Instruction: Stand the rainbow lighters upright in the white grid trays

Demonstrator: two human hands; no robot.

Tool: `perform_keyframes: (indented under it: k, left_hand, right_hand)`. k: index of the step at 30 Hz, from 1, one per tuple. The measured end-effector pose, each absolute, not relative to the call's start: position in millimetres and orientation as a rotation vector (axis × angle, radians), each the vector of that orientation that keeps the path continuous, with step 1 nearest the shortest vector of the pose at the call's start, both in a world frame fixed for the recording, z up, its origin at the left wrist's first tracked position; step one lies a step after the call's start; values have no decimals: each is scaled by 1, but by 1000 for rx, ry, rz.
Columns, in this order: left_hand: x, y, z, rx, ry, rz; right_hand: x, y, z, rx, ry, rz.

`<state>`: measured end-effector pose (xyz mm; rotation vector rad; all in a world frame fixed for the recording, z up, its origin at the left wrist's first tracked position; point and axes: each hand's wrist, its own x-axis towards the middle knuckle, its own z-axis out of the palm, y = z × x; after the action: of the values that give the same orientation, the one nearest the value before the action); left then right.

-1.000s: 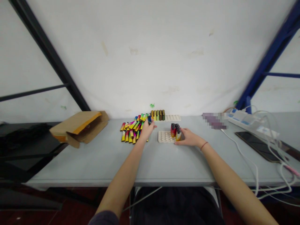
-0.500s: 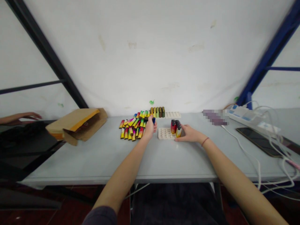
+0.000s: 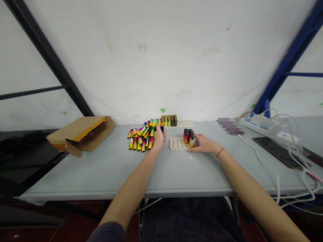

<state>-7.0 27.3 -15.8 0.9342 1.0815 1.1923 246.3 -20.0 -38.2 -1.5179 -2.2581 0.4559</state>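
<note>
My left hand is closed round a small lighter with a dark blue end, held just right of a heap of colourful lighters lying flat on the grey table. My right hand rests against the right side of a white holed tray, fingers touching the upright lighters that stand in it. Behind, a second white tray carries a row of upright lighters.
An open cardboard box lies at the left of the table. At the right are a power strip, white cables and a black phone. A white wall stands behind, with dark frame bars on both sides.
My left hand lifted the blue-ended lighter from the heap's edge and drew it slightly toward me. Another person's hand seen at far left half a second ago is gone. My right hand stayed put.
</note>
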Motion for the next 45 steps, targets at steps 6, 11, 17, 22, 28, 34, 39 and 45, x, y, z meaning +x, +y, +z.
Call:
perform_keyframes:
  k: [6, 11, 17, 22, 28, 34, 39, 45]
  left_hand:
    - [-3, 19, -8, 837, 1102, 1274]
    - [-5, 13, 3, 771, 1039, 1290]
    - [6, 11, -3, 910, 978, 1256]
    - [18, 8, -22, 1297, 909, 1250]
    - [15, 6, -30, 1939, 769, 1239]
    - [13, 5, -31, 2241, 698, 1002]
    - [15, 4, -33, 2265, 728, 973]
    - [13, 8, -33, 2338, 774, 997]
  right_hand:
    - [246, -22, -36, -1517, -2260, 462]
    - [246, -21, -36, -1514, -2262, 459]
    - [246, -20, -38, -1500, -2266, 455]
    - [246, -18, -40, -1493, -2303, 434]
    - [246, -17, -41, -1486, -2299, 452]
    - [245, -18, -40, -1484, -2268, 470]
    - [244, -20, -38, -1517, -2278, 490]
    - [245, -17, -41, -1499, -2283, 483]
